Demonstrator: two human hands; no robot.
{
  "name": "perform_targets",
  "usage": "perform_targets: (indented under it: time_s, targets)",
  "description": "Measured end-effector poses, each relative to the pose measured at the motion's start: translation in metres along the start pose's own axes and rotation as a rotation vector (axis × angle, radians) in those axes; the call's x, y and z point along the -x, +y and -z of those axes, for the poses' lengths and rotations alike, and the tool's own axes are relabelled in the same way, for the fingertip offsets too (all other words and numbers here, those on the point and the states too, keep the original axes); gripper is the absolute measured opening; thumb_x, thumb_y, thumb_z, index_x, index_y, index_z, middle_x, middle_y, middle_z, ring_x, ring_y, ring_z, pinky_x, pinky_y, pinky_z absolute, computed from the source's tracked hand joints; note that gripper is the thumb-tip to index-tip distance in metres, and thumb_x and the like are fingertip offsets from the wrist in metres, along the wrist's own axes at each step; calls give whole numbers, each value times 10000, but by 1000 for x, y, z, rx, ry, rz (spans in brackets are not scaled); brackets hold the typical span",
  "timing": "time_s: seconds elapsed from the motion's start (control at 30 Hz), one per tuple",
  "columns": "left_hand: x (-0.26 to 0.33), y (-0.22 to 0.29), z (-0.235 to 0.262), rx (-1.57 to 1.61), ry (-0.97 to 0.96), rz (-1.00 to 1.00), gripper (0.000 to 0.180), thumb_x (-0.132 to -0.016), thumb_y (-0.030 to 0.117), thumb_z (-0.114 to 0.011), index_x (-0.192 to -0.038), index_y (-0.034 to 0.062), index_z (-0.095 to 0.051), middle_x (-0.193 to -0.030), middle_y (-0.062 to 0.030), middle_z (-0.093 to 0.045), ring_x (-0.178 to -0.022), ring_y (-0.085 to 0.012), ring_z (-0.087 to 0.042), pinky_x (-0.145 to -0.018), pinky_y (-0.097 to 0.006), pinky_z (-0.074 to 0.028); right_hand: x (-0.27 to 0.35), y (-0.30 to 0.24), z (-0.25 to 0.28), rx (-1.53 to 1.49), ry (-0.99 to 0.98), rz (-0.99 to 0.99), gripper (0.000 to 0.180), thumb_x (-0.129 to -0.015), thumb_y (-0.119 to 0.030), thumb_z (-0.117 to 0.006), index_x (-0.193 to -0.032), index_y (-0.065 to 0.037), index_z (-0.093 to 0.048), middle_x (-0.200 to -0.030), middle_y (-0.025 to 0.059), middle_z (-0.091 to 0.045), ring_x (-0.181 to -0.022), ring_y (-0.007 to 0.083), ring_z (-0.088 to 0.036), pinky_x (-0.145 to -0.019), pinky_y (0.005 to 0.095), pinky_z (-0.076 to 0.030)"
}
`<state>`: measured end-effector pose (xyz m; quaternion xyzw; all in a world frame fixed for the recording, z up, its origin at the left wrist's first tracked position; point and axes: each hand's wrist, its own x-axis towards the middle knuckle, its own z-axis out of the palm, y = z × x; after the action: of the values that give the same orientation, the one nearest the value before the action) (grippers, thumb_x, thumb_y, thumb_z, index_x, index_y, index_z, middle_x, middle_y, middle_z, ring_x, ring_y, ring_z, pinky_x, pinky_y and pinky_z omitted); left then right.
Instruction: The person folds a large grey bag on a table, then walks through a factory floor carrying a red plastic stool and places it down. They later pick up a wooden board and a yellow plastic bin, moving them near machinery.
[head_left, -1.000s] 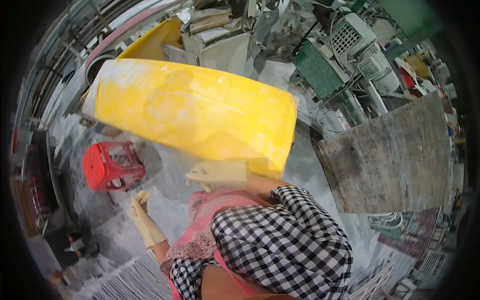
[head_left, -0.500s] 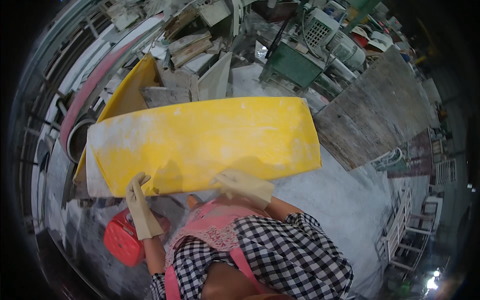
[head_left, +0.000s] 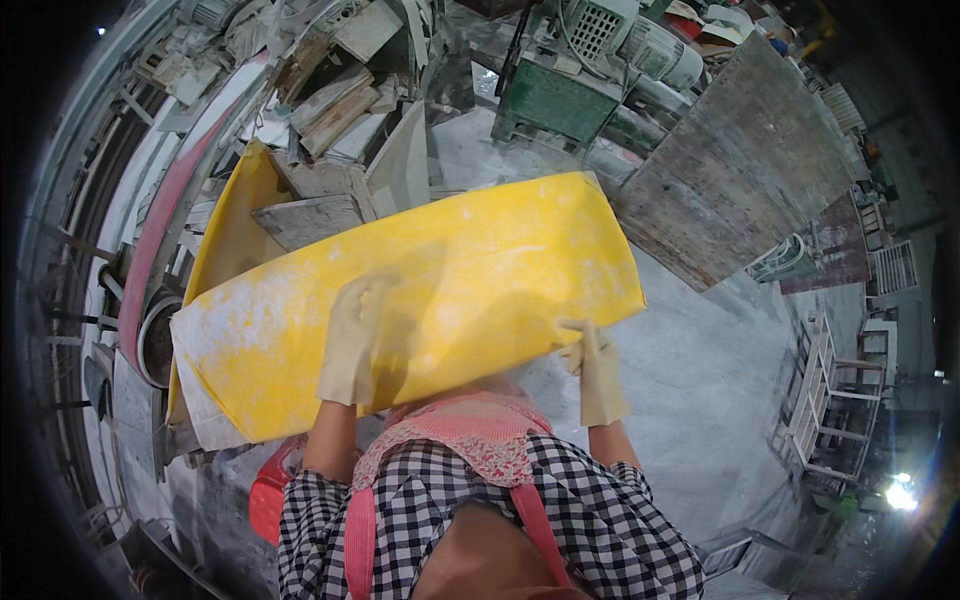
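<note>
Left hand [head_left: 350, 335] moved in over yellow surface [head_left: 500, 250], right hand [head_left: 594, 362] by its edge

- kinda dim overall, middle's decently lit
- white light [head_left: 901, 492] flaring hard around 4 o'clock
- soft shadows across the yellow cover [head_left: 455, 300]
- fisheye bends stuff near the rim, corners go pure black

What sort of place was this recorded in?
Probably a workshop or small factory: there's a boxy green metal machine, a pale ribbed cylindrical motor, and a pile of rough brown wooden planks.
</note>
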<state>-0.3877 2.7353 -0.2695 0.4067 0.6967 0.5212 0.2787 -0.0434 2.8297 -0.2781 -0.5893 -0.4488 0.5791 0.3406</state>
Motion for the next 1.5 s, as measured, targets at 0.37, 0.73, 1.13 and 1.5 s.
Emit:
perform_targets:
  time_s: [0.37, 0.73, 1.13, 1.5]
  targets:
    - [110, -74, 168, -109, 892, 232, 419, -1083, 300, -498, -1309, -38, -602, -1271, -136, -655, -1180, -224, -610, -1057, -351, -452, -69, -16, 49, -105, 80, 151, 568, -1088, -447, -458, -977, 38, -733, -434, -19, -441, -377, 77, -380, -605, 279, -532]
    - [62, -45, -1, -17, 238, -115, 306, -1071, 161, -470, -1230, -16, -662, -1231, -149, -684, -1180, -201, -617, -1061, -360, -447, -15, 36, 83, -168, 419, 121, 548, -1082, -436, -472, -944, 38, -709, -459, -28, -435, -453, 89, -429, -645, 268, -488]
    - [22, 127, -406, -33, -353, -200, 277, -1016, 145, -538, -1228, 71, -700, -1305, -143, -657, -1297, -322, -540, -1106, -412, -404, -118, 32, 336, -152, 513, 76, 595, -1066, -495, -482, -958, 55, -681, -524, -12, -449, -663, 129, -537, -667, 281, -436]
    - [-74, 148, -529, 177, -47, -4, 277, -1026, 158, -509, -1127, 14, -723, -1178, -158, -717, -1243, -320, -600, -1039, -391, -452, -305, -96, 344, 226, -37, 124, 524, -1082, -420, -494, -984, 44, -718, -548, -5, -478, -537, 88, -437, -557, 243, -380]
